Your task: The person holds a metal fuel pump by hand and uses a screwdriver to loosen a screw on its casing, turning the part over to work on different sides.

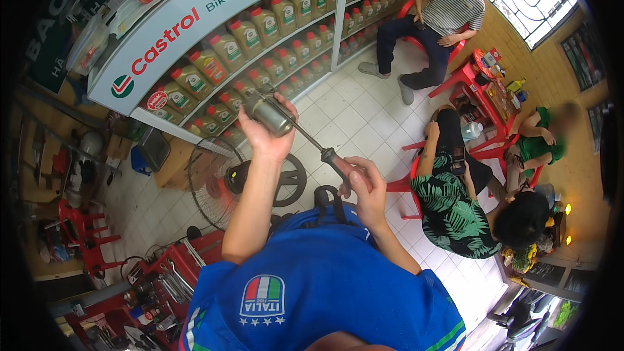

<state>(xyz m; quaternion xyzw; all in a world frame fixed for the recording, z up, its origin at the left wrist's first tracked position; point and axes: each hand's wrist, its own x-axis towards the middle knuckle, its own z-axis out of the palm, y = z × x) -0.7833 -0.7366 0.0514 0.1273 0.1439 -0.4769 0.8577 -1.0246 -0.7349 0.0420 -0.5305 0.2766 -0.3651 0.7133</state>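
Note:
In front of my chest, my left hand (pixel 265 142) is wrapped round a grey metal cylinder (pixel 273 118) that looks like a small starter motor, its narrower end pointing away from me. My right hand (pixel 368 194) grips a screwdriver (pixel 334 160) by its dark and reddish handle. The long shaft slants up and left to the motor's side, near my left fingers. Whether the tip touches the motor or passes behind it, I cannot tell.
A standing fan (pixel 218 182) is below my left forearm. At lower left stands a red tool cart (pixel 208 247) with wrenches. Shelves of oil bottles (pixel 247 39) line the far side. Several people sit on red stools at right, around a red table (pixel 478 88).

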